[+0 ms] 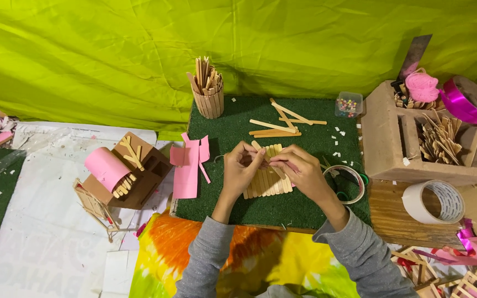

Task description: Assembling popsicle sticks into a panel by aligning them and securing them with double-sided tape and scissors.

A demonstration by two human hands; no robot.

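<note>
My left hand (pixel 242 165) and my right hand (pixel 299 167) meet over a panel of wooden craft sticks (pixel 266 179) lying side by side on a green turf mat (pixel 233 132). Both hands pinch a small piece between their fingertips just above the panel; it is too small to tell what it is. Loose craft sticks (pixel 282 124) lie crossed on the mat beyond the panel. A stick-walled cup holding more sticks (pixel 207 91) stands at the mat's far left corner.
Pink paper pieces (pixel 189 165) lie at the mat's left edge. A cardboard model with a pink roll (pixel 122 171) sits further left. A tape roll (pixel 344 182), white tape (pixel 434 201), a bead box (pixel 349 104) and a cardboard organiser (pixel 382 138) are to the right.
</note>
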